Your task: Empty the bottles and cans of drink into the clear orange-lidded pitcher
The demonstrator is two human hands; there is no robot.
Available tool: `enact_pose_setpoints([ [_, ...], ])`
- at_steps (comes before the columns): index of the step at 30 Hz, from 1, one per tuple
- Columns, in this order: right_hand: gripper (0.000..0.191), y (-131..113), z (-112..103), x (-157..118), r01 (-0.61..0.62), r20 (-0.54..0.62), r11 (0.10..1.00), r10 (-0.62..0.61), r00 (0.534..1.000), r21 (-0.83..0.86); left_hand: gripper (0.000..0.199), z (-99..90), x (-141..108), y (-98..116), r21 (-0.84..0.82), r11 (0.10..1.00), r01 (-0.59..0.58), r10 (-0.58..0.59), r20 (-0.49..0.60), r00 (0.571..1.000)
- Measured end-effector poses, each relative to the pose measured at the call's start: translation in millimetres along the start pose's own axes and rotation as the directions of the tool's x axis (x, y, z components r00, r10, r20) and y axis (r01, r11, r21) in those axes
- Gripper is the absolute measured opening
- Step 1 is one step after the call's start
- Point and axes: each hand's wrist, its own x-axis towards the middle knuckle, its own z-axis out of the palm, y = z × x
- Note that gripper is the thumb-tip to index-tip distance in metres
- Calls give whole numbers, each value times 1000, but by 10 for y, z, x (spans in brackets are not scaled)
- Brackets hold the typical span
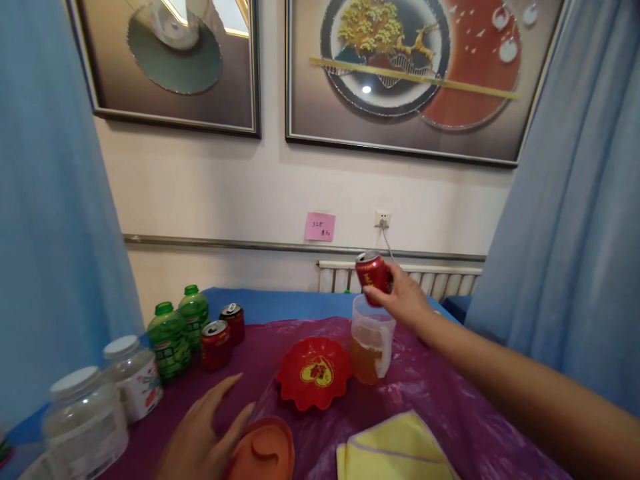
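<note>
A red drink can [371, 275] is gripped in my right hand [404, 297], lifted just above and behind the rim of a clear plastic pitcher [374, 333]. Amber liquid fills the lower part of the pitcher, whose handle faces me. Over the table's near left my left hand [203, 430] hovers with fingers apart and nothing in it. Close to its fingertips lies an orange-red round lid or dish [270, 450], partly cut off by the frame's lower edge. A red scalloped plate [316, 373] with a yellow print rests left of the pitcher.
On the left stand two red cans [216, 347], two green bottles [169, 340] and two clear jars [85, 420] with white lids. A folded yellow cloth [397, 450] lies in front. Purple plastic sheeting [430, 380] covers the table; a radiator [450, 281] is behind.
</note>
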Motion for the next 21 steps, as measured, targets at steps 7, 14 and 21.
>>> enact_pose_setpoints([
  [7, 58, -626, 838, -1206, -117, 328, 857, -64, 943, 502, 83, 380, -69, 1034, -561, 827, 35, 99, 207, 973],
  [14, 95, -458, 1137, -1722, -199, 508, 881, -53, 860, 429, 71, 172, 200, 434, -203, 968, 146, -136, 62, 989],
  [21, 61, 490, 1196, -2325, -210, 495, 856, -61, 867, 473, 52, -332, 850, -393, 182, 964, 196, -157, -206, 966],
])
